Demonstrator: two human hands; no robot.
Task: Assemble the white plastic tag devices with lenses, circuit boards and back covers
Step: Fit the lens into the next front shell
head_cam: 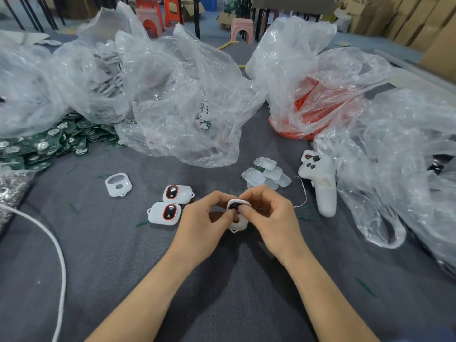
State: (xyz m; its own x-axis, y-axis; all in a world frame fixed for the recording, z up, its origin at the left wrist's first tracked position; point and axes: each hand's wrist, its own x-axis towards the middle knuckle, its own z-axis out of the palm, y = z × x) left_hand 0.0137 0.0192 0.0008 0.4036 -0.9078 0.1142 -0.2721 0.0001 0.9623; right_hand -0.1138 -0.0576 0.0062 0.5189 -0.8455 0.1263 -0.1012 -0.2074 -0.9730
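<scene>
The left hand (pixel 204 218) and the right hand (pixel 269 213) meet low over the grey surface (pixel 98 243). Each grip is pinched on one white tag shell (pixel 238 222), with the thumbs against its dark lens (pixel 234 206). Two lens-fitted tags (pixel 164 213) lie just left of the hands, and one empty shell (pixel 118 185) lies further left. About five clear covers (pixel 266 172) are heaped beside one white controller (pixel 320 181). Green circuit boards (pixel 37 144) are piled at far left.

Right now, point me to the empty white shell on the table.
In the head view the empty white shell lies left of centre on the table, left of the two tags with lenses and below the green circuit boards.
</scene>
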